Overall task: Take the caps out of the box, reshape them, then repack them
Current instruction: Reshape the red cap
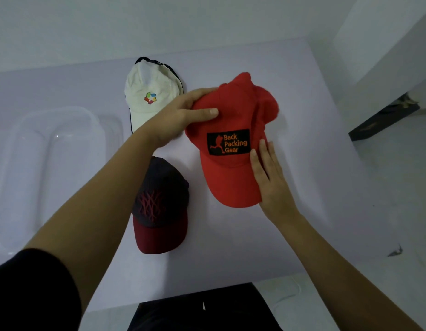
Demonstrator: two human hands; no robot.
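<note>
Red cap (pixel 231 182) is held right of centre over the table (pixel 302 103); its black patch reads "Back Packing Gear" in orange. The crown is gripped by the left hand (pixel 181 118), thumb on top. The right hand (pixel 271 182) is laid straight-fingered along the brim edge, thumb hidden. White cap (pixel 147 84) with multicolour logo and dark cap (pixel 164 182) with maroon brim are laid alongside. Clear box (pixel 63 139) is seen far left.

The left hand (pixel 176 120) grips the red cap (pixel 231 177) by its crown. The right hand (pixel 274 187) rests flat along its brim's edge.
</note>
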